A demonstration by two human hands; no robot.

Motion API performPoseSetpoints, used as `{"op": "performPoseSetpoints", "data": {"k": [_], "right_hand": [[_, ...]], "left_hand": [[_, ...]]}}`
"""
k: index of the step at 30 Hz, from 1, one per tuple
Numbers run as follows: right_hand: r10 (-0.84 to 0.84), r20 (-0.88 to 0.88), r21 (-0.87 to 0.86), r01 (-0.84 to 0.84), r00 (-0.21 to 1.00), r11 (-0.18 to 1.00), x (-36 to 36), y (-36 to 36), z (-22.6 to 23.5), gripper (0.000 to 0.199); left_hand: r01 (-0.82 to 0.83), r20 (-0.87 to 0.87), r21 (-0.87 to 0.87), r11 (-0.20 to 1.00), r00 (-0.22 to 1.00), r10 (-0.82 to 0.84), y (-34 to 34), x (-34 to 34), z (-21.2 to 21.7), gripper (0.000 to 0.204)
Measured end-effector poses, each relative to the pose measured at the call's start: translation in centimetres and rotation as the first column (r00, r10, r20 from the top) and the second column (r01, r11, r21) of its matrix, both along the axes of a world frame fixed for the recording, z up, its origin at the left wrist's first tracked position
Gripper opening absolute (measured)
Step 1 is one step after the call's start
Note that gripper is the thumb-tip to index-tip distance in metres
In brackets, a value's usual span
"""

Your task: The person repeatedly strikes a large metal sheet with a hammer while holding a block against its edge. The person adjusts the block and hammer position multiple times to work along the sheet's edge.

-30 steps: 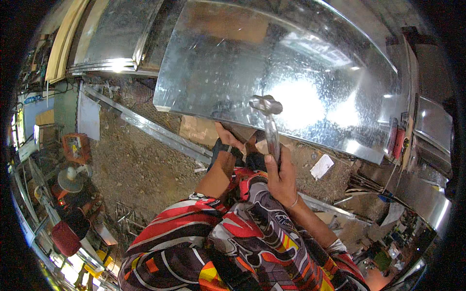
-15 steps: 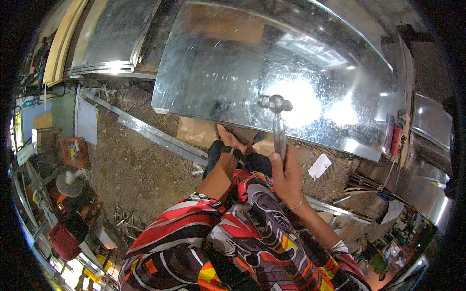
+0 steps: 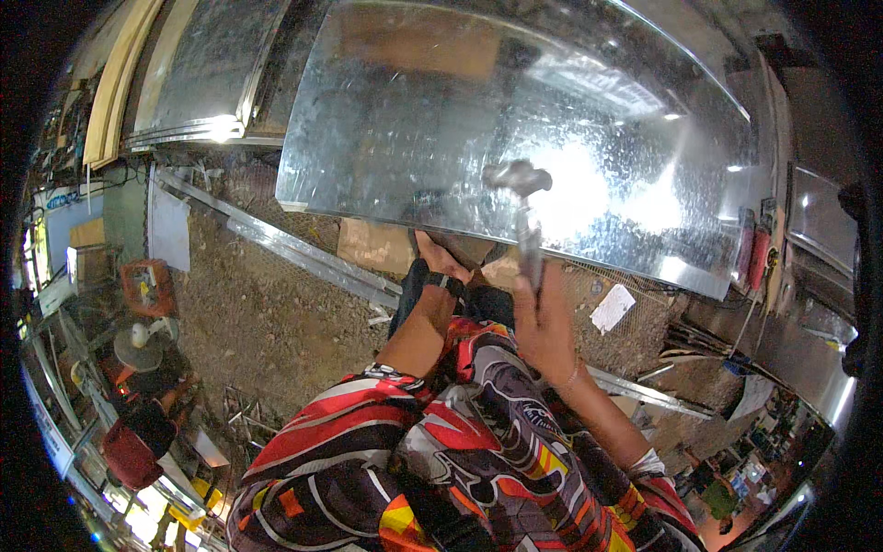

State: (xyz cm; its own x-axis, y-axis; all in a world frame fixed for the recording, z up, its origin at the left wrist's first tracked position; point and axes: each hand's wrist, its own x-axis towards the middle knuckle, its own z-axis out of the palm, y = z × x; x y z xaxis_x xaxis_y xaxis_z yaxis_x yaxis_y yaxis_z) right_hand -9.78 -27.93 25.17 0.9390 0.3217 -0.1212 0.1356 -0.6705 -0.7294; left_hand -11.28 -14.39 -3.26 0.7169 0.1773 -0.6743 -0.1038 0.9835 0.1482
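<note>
A large shiny sheet-metal panel (image 3: 395, 138) lies in front of me, its near edge running close to my knees. My right hand (image 3: 548, 322) is closed round the handle of a ball-peen hammer (image 3: 529, 235). Its head, blurred by motion, is over the panel near the bright glare; whether it touches the metal I cannot tell. My left hand (image 3: 443, 259), with a dark wristband, is low at the panel's near edge. A dark shape beside that hand and the shadow there hide most of its fingers, so its grip does not show.
Long metal strips (image 3: 276, 244) lie on the gravelly ground at left. More metal panels (image 3: 207, 69) stand at the far left. A white paper (image 3: 612, 308) lies right of my right hand. A red tool (image 3: 760, 258) is by the panel's right end. A person (image 3: 147, 428) sits at lower left.
The hammer head has shifted slightly up and left and is now blurred. The panel appears a little farther left at its left corner. My left hand stays at the near edge.
</note>
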Motion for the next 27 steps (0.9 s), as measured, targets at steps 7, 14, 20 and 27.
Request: {"op": "performPoseSetpoints", "data": {"k": [7, 14, 20, 27], "right_hand": [[0.002, -0.416, -0.090, -0.043, 0.909, 0.995, -1.1, -0.9, -0.3, 0.037], [0.072, -0.030, -0.148, -0.076, 0.997, 0.986, -1.4, -1.7, -3.0, 0.040], [0.108, -0.211, -0.016, -0.114, 0.971, 0.993, 0.4, -1.8, -3.3, 0.041], [0.040, -0.193, -0.043, -0.049, 0.980, 0.998, 0.0, -1.8, -0.6, 0.037]], "left_hand": [[-0.029, -0.025, 0.029, 0.999, 0.999, 0.030, 0.9, 0.1, 0.5, 0.075], [-0.050, -0.071, 0.027, 0.998, 0.996, 0.051, 0.0, 0.3, 2.0, 0.073], [-0.096, -0.070, 0.049, 0.994, 0.993, 0.099, 0.2, 0.9, 0.1, 0.071], [-0.140, -0.139, 0.016, 0.990, 0.980, 0.141, -0.3, 0.9, 5.4, 0.069]]}}
